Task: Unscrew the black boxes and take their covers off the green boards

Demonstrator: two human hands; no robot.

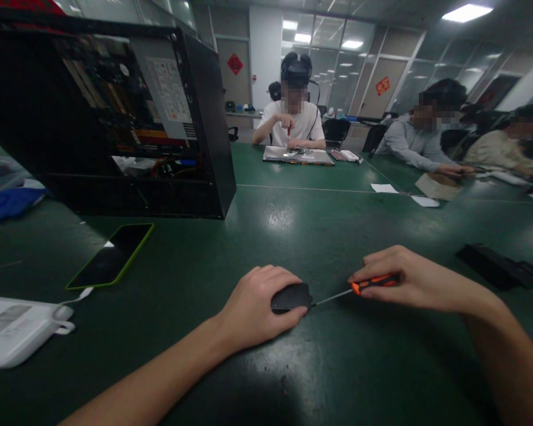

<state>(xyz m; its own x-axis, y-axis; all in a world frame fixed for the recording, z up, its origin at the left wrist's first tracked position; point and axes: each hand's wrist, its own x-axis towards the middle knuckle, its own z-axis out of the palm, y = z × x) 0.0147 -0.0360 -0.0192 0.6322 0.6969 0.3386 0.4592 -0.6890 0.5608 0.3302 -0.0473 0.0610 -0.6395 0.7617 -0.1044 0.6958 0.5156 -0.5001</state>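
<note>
Lower centre: left hand (260, 305) clasps mouse (292, 297), likely light, stiff, best held by sides; right hand (413, 279) grips screwdriver (356, 288).

The bare left forearm (169, 364) slants up from the bottom edge to the lower middle of the frame, where the left grip (255, 305) curls palm down, fingers (275, 276) bent over, thumb (293, 319) stretched along the near side. From the lower right corner, the right forearm (509, 355) rises to a bent wrist (475, 296); the right grip (408, 281) points left, pinching firmly.
</note>
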